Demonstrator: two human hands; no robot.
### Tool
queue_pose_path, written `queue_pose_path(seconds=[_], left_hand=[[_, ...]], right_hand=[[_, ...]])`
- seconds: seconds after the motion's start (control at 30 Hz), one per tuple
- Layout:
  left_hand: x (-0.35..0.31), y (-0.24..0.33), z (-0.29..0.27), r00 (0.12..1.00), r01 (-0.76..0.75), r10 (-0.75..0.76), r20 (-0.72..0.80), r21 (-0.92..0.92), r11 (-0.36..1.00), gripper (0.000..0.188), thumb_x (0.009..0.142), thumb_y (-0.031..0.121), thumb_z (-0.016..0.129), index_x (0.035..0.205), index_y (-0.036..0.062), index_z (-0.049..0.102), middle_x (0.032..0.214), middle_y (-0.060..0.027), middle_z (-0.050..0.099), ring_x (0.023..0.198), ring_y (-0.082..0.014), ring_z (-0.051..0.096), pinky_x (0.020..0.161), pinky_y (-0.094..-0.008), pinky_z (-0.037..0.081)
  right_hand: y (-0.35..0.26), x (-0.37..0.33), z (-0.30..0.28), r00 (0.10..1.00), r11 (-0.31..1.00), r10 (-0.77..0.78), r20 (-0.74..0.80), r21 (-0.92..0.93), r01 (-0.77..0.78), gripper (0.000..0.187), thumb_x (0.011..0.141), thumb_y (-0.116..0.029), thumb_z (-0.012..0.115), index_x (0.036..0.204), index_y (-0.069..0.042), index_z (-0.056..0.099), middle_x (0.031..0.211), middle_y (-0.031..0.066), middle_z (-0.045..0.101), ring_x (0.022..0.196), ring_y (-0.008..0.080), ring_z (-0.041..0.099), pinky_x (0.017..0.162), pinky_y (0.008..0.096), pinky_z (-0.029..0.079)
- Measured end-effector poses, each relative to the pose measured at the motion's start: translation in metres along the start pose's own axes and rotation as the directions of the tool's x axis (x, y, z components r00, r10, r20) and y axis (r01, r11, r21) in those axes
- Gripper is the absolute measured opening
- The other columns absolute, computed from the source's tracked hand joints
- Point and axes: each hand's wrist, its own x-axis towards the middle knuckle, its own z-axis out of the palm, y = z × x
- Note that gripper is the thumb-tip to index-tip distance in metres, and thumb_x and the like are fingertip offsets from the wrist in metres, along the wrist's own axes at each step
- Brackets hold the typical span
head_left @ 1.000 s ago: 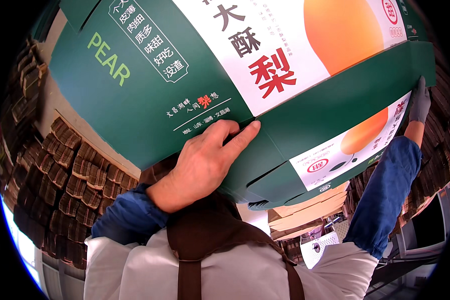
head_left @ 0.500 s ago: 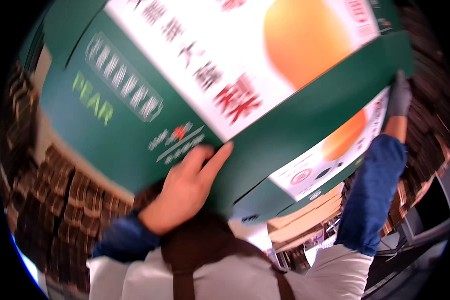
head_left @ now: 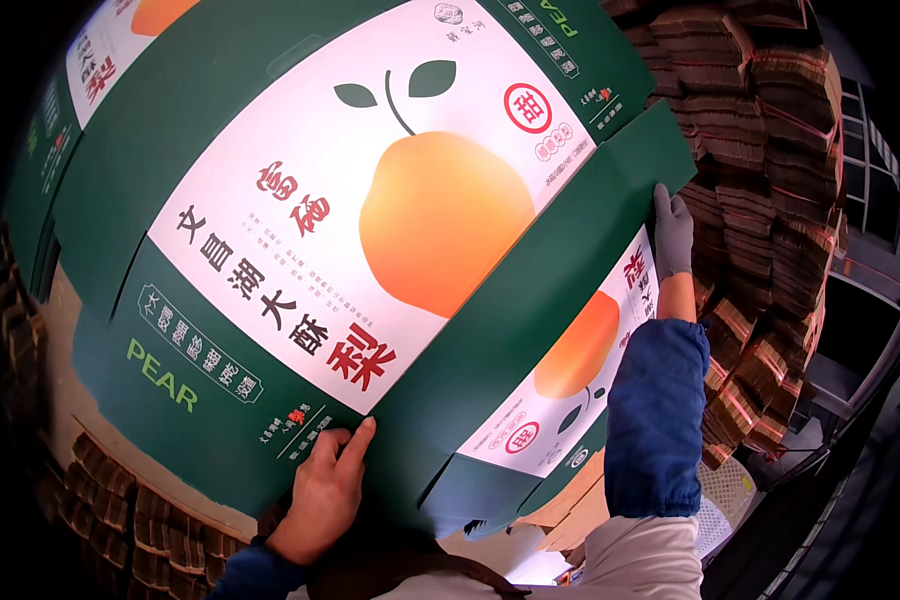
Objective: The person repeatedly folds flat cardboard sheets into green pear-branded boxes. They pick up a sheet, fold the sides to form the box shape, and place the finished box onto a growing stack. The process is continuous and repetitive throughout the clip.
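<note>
A large flat carton blank [head_left: 515, 300], dark green with white panels and a big orange-yellow pear print, spreads slantwise before me. My left hand [head_left: 322, 490], bare, rests on its near part at the corner of the white panel. Thumb and forefinger are stretched out and apart on the board; the other fingers are mostly hidden. At the board's right edge, my right hand [head_left: 674, 230] in a grey glove is closed round the rim, its fingertips showing and the rest partly hidden. Blue sleeves cover both forearms.
Tied stacks of brown cardboard [head_left: 770, 190] rise along the right, and more bundles [head_left: 160, 530] stand low at the left. Another green printed blank [head_left: 60, 150] shows at the upper left. A pale perforated crate [head_left: 725, 500] lies beyond my right sleeve.
The blank has shifted down and left in view, so its whole pear print shows. Both hands have moved with it, keeping their places on the board. The picture is sharper.
</note>
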Motion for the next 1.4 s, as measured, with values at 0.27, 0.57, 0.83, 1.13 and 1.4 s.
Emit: queue_pose_path(seconds=[0.27, 0.57, 0.83, 1.13, 1.4], left_hand=[[-0.001, -0.002, -0.001, 1.0, -0.012, 0.012, -0.007, -0.006, 1.0, 0.051, 0.075, -0.007, 0.06, 0.125, 0.0042, 0.058, 0.093, -0.0115, 0.053, 0.071, -0.0259, 0.06, 0.059, -0.037, 0.053], [0.001, -0.002, -0.003, 1.0, -0.004, 0.005, 0.006, -0.031, 1.0, 0.052, 0.075, -0.007, 0.06, 0.125, 0.0055, 0.058, 0.092, -0.0113, 0.053, 0.071, -0.0267, 0.06, 0.059, -0.0375, 0.052], [0.002, -0.002, -0.003, 1.0, -0.004, 0.005, 0.018, -0.036, 0.999, 0.05, 0.076, -0.007, 0.06, 0.125, 0.0054, 0.059, 0.092, -0.0115, 0.053, 0.071, -0.0271, 0.06, 0.06, -0.0377, 0.053], [0.0, -0.003, -0.003, 0.999, 0.011, -0.011, 0.03, -0.024, 1.0, 0.051, 0.076, -0.007, 0.061, 0.125, 0.0061, 0.059, 0.092, -0.0117, 0.054, 0.071, -0.0269, 0.06, 0.06, -0.0373, 0.053], [0.001, -0.002, -0.003, 1.0, 0.004, -0.003, 0.028, -0.025, 1.0, 0.051, 0.076, -0.007, 0.061, 0.125, 0.0064, 0.059, 0.093, -0.0117, 0.054, 0.071, -0.027, 0.06, 0.06, -0.0373, 0.053]], right_hand=[[-0.003, -0.006, -0.004, 0.999, 0.997, 0.045, 0.005, 0.058, -0.045, 0.043, 0.094, -0.038, 0.056, 0.084, 0.004, 0.056, 0.071, 0.0029, 0.05, 0.068, 0.011, 0.043, 0.066, 0.0267, 0.038], [0.005, -0.01, -0.011, 0.998, 0.981, 0.04, 0.043, 0.189, -0.047, 0.037, 0.097, -0.032, 0.055, 0.104, 0.004, 0.062, 0.093, 0.0007, 0.061, 0.084, 0.0076, 0.051, 0.08, 0.0214, 0.04], [0.021, -0.006, -0.01, 0.996, 0.964, 0.042, 0.082, 0.259, -0.062, 0.035, 0.097, -0.029, 0.055, 0.103, 0.004, 0.061, 0.091, -0.0012, 0.059, 0.082, 0.0069, 0.05, 0.077, 0.0216, 0.04], [0.014, -0.006, -0.004, 0.992, 0.962, 0.054, 0.111, 0.26, -0.082, 0.035, 0.096, -0.028, 0.056, 0.106, 0.005, 0.062, 0.095, 0.0008, 0.061, 0.085, 0.0073, 0.051, 0.078, 0.0215, 0.04], [0.02, -0.005, 0.001, 0.998, 0.968, 0.018, 0.063, 0.247, -0.033, 0.041, 0.093, -0.034, 0.058, 0.101, 0.007, 0.062, 0.087, 0.0064, 0.063, 0.079, 0.0114, 0.053, 0.075, 0.0256, 0.043]])
